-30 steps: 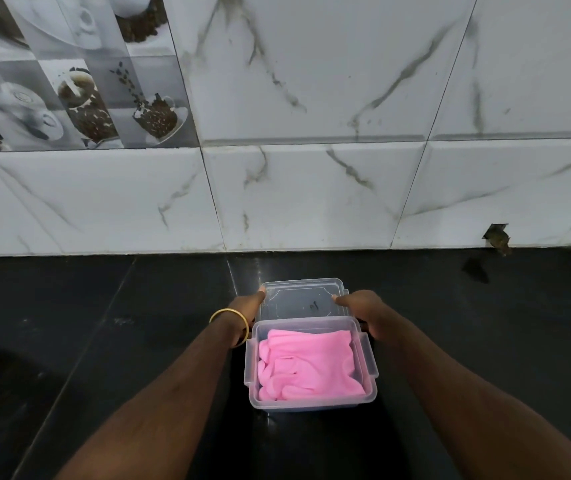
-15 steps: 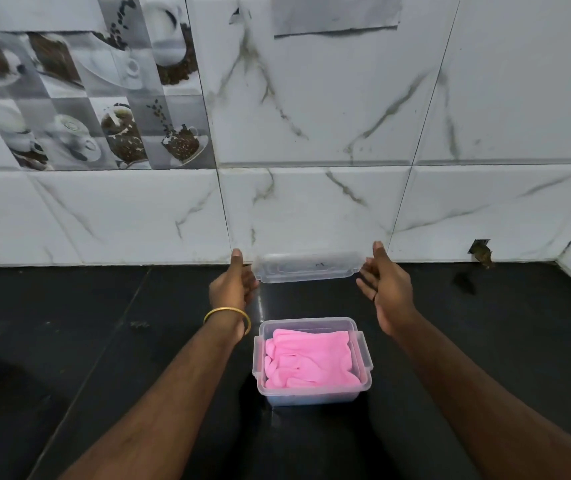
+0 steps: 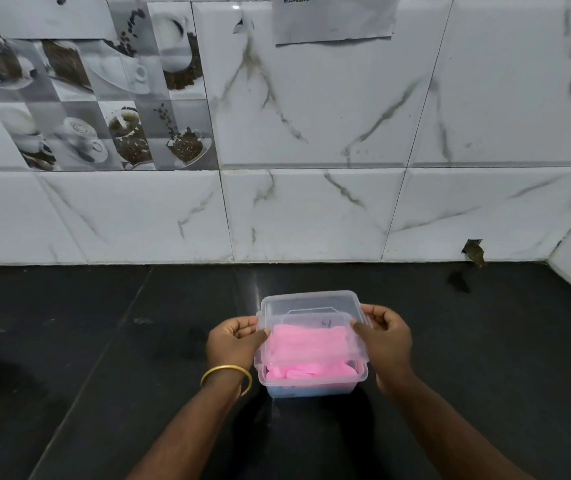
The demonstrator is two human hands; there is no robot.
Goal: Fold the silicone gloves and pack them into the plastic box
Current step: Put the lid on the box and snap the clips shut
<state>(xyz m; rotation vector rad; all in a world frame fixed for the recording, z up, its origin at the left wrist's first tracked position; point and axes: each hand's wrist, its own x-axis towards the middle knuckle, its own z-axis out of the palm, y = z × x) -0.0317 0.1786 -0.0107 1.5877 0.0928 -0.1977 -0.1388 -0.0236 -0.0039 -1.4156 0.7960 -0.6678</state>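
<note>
- Clear plastic box (image 3: 312, 384) standing on a black countertop (image 3: 104, 358), near the middle of the view and well out from the wall.
- Pink gloves (image 3: 311, 369) folded inside the box, filling most of it; visible directly along the near edge and through the plastic further back.
- Clear lid (image 3: 311, 306) held over the box, tilted, far edge raised above the box, near edge low over the gloves; not pressed shut.
- Left hand (image 3: 232, 344) gripping the left edge of the lid, thumb on top, fingers curled beneath.
- Gold bangle (image 3: 226, 375) on the left wrist, just beside the left wall of the box.
- Right hand (image 3: 386, 337) gripping the right edge of the lid, thumb on top near the front corner, fingers wrapped around the side.
- Both forearms reaching in from the bottom of the view, 1 on each side of the box.
- White marble-pattern tiled wall (image 3: 311, 209) behind the countertop.
- Panel of grey coffee-cup picture tiles (image 3: 104, 98) at upper left of the wall.
- Sheet of paper (image 3: 334, 19) stuck high on the wall, a QR code at its top edge.
- Small dark hole (image 3: 472, 249) at the foot of the wall to the right, well apart from the box.
</note>
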